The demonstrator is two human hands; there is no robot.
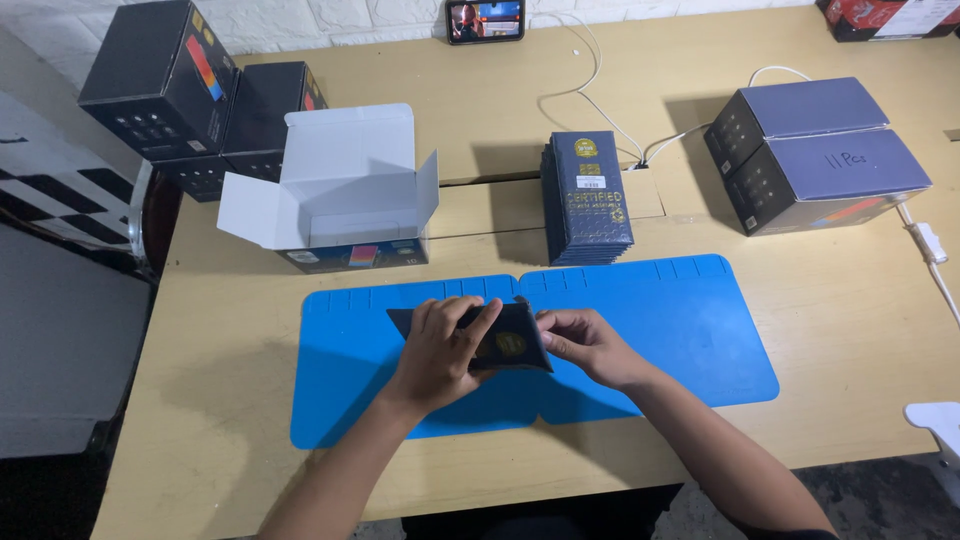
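Head view, looking down on a light wooden desk [230, 440]. Both forearms reach in from the bottom edge, converging over a blue rubber work mat [690, 330] laid flat at the desk's centre.

Left hand [440, 355]: palm down, fingers curled over the top of a flat dark sleeve-like package with a gold round emblem [512, 342]; grip closed on it from the left. Right hand [585, 345]: thumb and fingertips pinching the package's right edge, grip closed there too. Package held just above the mat, tilted slightly, its left corner poking out beyond the left hand's fingers.

Behind the mat, centre: a stack of matching dark flat packages with gold print [590, 200], standing neatly squared, a pale label near the top face. Left of it: an open white-lined cardboard carton [340, 185], flaps spread upward and outward, coloured print along its front wall. Far left rear: two dark boxes with coloured stripes [200, 95], one stacked higher, touching. Right rear: two dark closed boxes with greyish-blue lids [820, 150], side by side, touching, handwriting on the nearer lid. White cables [610, 110] run from the rear toward the stack and the right boxes. A small phone with lit screen [485, 20] leans against the white brick wall.
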